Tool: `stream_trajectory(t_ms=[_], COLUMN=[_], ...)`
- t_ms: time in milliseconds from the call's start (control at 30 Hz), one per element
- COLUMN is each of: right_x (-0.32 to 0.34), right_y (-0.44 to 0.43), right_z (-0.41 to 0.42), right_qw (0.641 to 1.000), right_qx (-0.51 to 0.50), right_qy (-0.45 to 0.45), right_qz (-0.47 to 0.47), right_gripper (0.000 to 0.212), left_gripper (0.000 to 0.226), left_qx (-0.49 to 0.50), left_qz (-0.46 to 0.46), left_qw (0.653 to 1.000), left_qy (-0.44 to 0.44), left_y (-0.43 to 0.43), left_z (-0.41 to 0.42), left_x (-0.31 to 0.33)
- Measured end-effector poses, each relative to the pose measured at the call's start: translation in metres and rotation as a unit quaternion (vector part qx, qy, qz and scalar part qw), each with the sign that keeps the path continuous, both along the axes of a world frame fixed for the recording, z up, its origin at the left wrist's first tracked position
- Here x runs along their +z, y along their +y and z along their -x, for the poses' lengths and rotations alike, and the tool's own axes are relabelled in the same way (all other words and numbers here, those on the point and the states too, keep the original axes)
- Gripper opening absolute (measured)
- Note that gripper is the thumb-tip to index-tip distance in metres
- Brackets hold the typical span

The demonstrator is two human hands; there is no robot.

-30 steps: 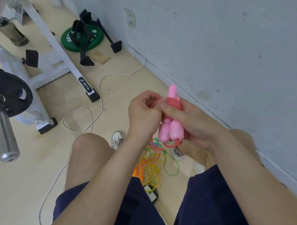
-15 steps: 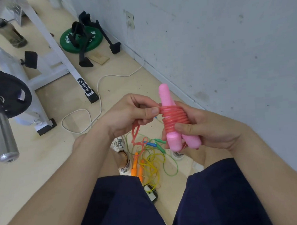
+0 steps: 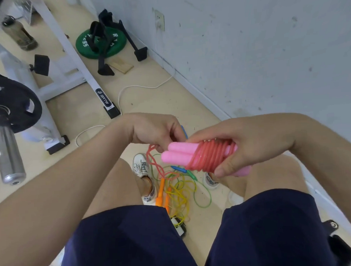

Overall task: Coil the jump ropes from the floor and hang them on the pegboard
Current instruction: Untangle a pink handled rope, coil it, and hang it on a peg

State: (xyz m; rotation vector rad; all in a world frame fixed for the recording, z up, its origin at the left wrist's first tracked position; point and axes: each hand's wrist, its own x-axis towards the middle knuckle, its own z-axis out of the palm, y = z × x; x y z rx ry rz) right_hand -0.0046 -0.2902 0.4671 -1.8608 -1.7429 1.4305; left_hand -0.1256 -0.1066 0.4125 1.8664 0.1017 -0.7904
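Above my lap, on the wall side, my right hand (image 3: 250,148) grips the pink jump rope. The fingers curl over the top and the thumb presses up from below, closed round the red cord (image 3: 209,155) that is wound in tight turns about the two pink handles (image 3: 177,154). The handles lie side by side, nearly level, with their rounded ends pointing at my left hand (image 3: 156,133); one far end pokes out below my thumb. My left hand sits just beside those rounded ends, fingers curled in and pinching the loose tail (image 3: 153,159) of the same red cord. From that pinch the tail hangs down in a twisted double strand toward the floor.

Down between my white sneakers (image 3: 141,164) lies a tangle of other ropes (image 3: 180,190) — yellow and green cords looped over each other, with a pair of orange handles (image 3: 160,193) at its left edge. A blue handle (image 3: 183,130) shows just behind my left fingers; I cannot tell which cord it belongs to.

Further off, a green weight plate (image 3: 101,43) lies flat near the grey wall (image 3: 267,50), with a wooden block (image 3: 122,66) just beside it. A white cable (image 3: 145,87) snakes over the floor from the wall. At my left stand a white rack leg (image 3: 76,62) and a barbell (image 3: 6,150) carrying a black plate (image 3: 12,102).
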Motion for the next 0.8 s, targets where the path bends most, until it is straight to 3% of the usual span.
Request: stream_trajectory(t_ms=[67,167,267,367,500,600,733,800], right_x=[0.009,0.010,-0.009,-0.025,-0.043,-0.054,-0.071,-0.080], right_y=[0.008,0.018,0.023,0.025,0.026,0.019,0.002,-0.003], right_z=[0.011,0.030,0.040,0.033,0.014,0.003,0.003,0.007], right_qw=[0.987,0.931,0.900,0.897,0.921,0.956,0.955,0.931], right_qx=[0.068,0.150,0.172,0.134,0.027,-0.121,-0.286,-0.356], right_qy=[-0.146,-0.330,-0.395,-0.415,-0.380,-0.266,-0.071,-0.020], right_qz=[0.018,0.032,0.068,0.074,0.075,0.033,-0.037,-0.076], right_gripper=[0.045,0.035,0.034,0.035,0.025,0.033,0.066,0.063], left_gripper=[0.022,0.014,0.011,0.021,0.014,0.019,0.015,0.013], left_qx=[-0.052,-0.088,-0.088,-0.044,0.111,0.166,0.244,0.310], left_qz=[-0.064,-0.148,-0.237,-0.315,-0.373,-0.423,-0.362,-0.306], left_qw=[0.996,0.983,0.966,0.948,0.909,0.856,0.849,0.847], left_qy=[0.040,0.055,0.046,-0.011,-0.149,-0.245,-0.297,-0.305], left_y=[-0.003,-0.010,-0.023,-0.033,-0.037,-0.043,-0.046,-0.052], left_z=[-0.008,-0.022,-0.038,-0.044,-0.040,-0.034,-0.019,-0.010], left_x=[0.005,0.013,0.020,0.020,0.007,-0.003,-0.007,-0.012])
